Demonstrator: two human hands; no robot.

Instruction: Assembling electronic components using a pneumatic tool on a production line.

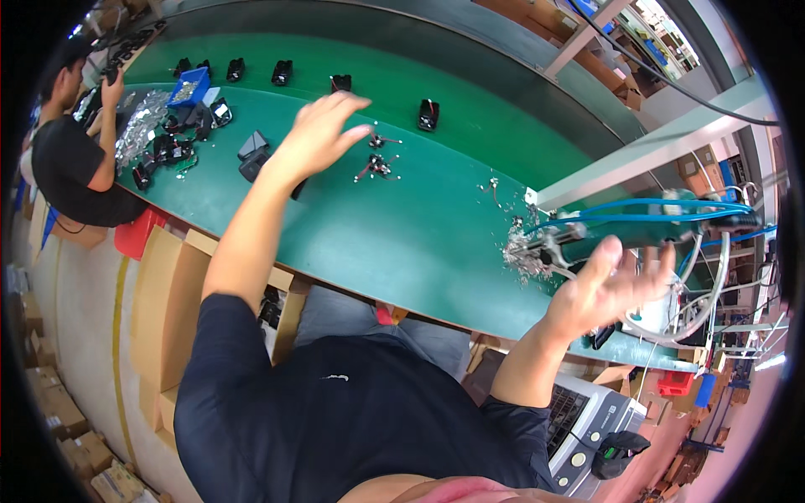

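Observation:
My left hand (323, 134) is stretched over the green bench, fingers extended and nothing seen in them. Just beyond its fingertips is a small black device (340, 83). To its right lie small dark parts with red and black wires (379, 166). Beside my left forearm rests a black and grey housing (253, 157). My right hand (608, 289) is raised and slightly blurred, its fingers apart. It is in front of a green cylindrical tool (633, 239) with blue air hoses (671, 204); whether it touches the tool I cannot tell.
Metal scraps (527, 256) lie under the tool. Several black devices, such as one at the bench's far side (428, 115), stand in a row. At left are a blue bin (190, 87), clear plastic bags (144, 126) and a person in black (75, 159). A white post (654, 142) slants at right.

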